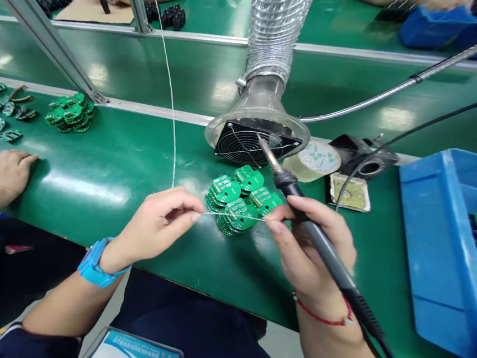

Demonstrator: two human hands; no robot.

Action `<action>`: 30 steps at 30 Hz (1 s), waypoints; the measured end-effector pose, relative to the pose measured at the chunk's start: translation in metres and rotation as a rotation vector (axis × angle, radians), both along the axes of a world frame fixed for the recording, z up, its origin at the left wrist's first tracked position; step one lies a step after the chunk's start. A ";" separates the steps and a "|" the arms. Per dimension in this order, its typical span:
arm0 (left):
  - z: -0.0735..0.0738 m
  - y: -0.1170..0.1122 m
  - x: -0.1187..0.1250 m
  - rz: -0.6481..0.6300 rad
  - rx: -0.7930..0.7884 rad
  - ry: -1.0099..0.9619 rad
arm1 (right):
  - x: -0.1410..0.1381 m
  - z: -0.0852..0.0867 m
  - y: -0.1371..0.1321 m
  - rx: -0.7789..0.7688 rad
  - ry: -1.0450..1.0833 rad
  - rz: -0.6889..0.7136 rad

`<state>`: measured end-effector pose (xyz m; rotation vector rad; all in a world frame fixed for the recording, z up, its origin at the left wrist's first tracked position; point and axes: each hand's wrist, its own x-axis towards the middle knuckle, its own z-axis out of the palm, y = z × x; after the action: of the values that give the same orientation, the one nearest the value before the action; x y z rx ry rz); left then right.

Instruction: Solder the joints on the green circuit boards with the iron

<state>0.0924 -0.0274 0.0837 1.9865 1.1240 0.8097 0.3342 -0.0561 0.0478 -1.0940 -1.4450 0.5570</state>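
Observation:
My left hand (158, 223) pinches a thin solder wire (168, 95) that runs up out of view and also stretches right toward my other hand. My right hand (312, 245) grips a black soldering iron (310, 222) like a pen, tip pointing up and away, while its thumb and finger also touch the wire's end. Between and just beyond both hands lies a pile of small green circuit boards (240, 198) on the green table (107, 175).
A fume extractor hose with fan grille (255, 135) sits behind the boards. Beside it are a tape roll (315, 159), an iron stand (363, 158) and a sponge pad (349, 192). Blue bin (439, 249) at right. Another person's hand (7, 170) and more boards (69, 112) at left.

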 end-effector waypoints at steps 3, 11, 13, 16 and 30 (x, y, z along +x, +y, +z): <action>-0.002 0.000 -0.008 0.143 0.103 0.094 | 0.009 -0.006 -0.003 -0.048 -0.024 -0.045; -0.013 0.006 0.000 0.273 0.294 0.158 | 0.017 -0.027 -0.004 0.028 0.197 -0.296; -0.014 0.008 0.003 0.285 0.317 0.155 | 0.014 -0.027 -0.004 0.013 0.284 -0.324; -0.015 0.011 0.006 0.296 0.314 0.149 | 0.011 -0.025 -0.006 -0.029 0.288 -0.292; -0.024 0.016 0.010 0.296 0.355 0.107 | 0.010 -0.027 -0.005 -0.016 0.199 -0.249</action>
<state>0.1026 -0.0114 0.0599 2.2008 1.4416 1.1316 0.3442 -0.0613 0.0212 -1.1765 -1.1150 0.4854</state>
